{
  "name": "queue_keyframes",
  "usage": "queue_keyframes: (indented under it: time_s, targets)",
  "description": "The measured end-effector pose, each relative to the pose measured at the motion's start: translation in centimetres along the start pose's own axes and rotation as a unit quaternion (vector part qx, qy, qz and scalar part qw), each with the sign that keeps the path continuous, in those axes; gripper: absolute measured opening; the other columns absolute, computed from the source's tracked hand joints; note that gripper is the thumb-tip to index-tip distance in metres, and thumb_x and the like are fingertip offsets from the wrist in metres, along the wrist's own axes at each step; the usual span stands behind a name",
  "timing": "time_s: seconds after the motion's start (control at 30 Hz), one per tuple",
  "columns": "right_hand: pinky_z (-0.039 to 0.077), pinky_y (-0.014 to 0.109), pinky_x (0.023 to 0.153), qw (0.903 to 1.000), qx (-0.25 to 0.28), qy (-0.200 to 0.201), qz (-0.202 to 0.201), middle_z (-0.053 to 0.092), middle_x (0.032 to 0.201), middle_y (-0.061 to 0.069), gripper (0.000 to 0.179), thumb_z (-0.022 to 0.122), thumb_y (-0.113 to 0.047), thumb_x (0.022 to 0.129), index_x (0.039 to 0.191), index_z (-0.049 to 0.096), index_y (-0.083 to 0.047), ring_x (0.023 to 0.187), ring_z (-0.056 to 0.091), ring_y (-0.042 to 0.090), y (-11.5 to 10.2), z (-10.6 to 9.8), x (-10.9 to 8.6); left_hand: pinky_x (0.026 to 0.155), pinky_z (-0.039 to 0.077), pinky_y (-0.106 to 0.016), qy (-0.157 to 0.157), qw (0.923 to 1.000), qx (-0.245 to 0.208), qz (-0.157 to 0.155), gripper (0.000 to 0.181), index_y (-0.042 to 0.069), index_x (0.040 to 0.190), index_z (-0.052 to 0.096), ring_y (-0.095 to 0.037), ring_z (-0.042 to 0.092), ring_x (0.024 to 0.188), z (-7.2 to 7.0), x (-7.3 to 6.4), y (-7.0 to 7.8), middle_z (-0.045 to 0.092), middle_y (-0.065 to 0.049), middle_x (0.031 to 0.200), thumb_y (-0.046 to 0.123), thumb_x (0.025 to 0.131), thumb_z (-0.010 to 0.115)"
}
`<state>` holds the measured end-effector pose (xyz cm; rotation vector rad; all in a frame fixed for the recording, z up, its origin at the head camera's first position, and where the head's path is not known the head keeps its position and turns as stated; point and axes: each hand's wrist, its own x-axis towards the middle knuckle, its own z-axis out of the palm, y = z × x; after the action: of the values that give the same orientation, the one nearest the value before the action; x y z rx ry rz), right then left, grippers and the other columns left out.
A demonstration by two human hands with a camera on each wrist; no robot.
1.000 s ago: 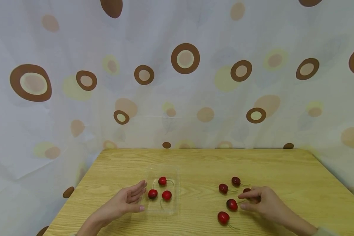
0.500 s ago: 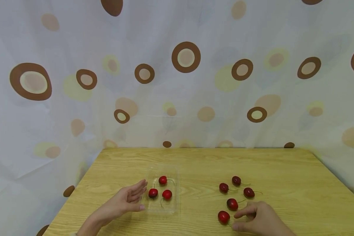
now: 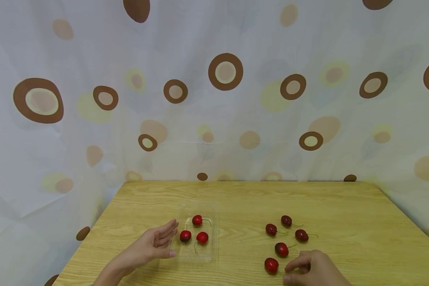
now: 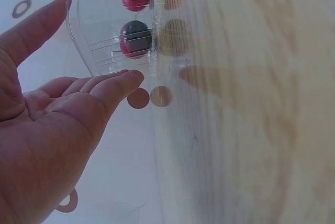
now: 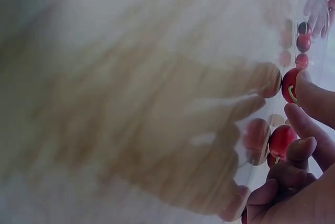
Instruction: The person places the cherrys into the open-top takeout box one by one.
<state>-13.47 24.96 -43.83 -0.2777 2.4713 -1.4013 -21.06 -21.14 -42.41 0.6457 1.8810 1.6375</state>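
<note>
A clear plastic box [image 3: 214, 254] stands on the wooden table, with three red cherries inside, one being the left cherry [image 3: 185, 236]. My left hand [image 3: 148, 248] stays at the box's left side, fingers extended; in the left wrist view the thumb and fingertips lie against its wall. My right hand [image 3: 314, 270] is low at the right, beside the nearest loose cherry [image 3: 271, 265]. Its thumb [image 5: 316, 98] and index finger stand slightly apart by that cherry's stem [image 5: 292, 94]. Whether they touch the stem I cannot tell. The other right fingers are curled.
Several more loose cherries lie just beyond my right hand: a red cherry [image 3: 281, 250], a dark cherry [image 3: 302, 235], another dark cherry [image 3: 271, 229] and the farthest cherry [image 3: 286, 221]. A patterned cloth [image 3: 250, 99] hangs behind the wooden table [image 3: 243, 206].
My right hand has moved from beside the upper loose cherries toward the nearest one, uncovering the dark cherry behind it. My left hand and the box have kept their places.
</note>
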Motion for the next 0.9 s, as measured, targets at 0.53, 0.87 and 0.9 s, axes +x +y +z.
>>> queue_keyframes:
  time_s: [0.53,0.87,0.9]
  targets:
    - [0.043,0.023,0.053,0.9984,-0.021,0.005,-0.051,0.063,0.076,0.000,0.021,0.077,-0.026,0.080,0.095,0.078,-0.011,0.064,0.051,0.007,0.41,-0.12,0.53,0.109,0.024,-0.042,-0.004,1.0000,-0.006,0.003,0.083,-0.001,0.151,0.002,-0.036,0.008,0.140,0.09,-0.15,0.32,0.002,-0.020,0.156,0.009,0.094,0.061]
    - [0.044,0.023,0.054,0.9994,-0.004,-0.007,-0.033,0.065,0.081,0.002,0.027,0.077,-0.027,0.080,0.099,0.076,-0.008,0.066,0.052,0.009,0.66,-0.46,0.75,0.108,0.026,-0.039,-0.003,0.9999,-0.009,0.003,0.084,0.001,0.151,0.002,-0.034,0.008,0.141,-0.06,0.03,-0.10,0.002,-0.018,0.156,0.006,0.092,0.062]
    - [0.044,0.023,0.055,0.9994,-0.001,-0.009,-0.034,0.065,0.082,0.002,0.027,0.077,-0.027,0.080,0.100,0.076,-0.008,0.067,0.052,0.009,0.70,-0.49,0.78,0.108,0.026,-0.038,-0.003,0.9999,-0.009,0.003,0.084,0.001,0.151,0.002,-0.034,0.008,0.141,-0.06,0.02,-0.11,0.002,-0.018,0.156,0.006,0.092,0.062]
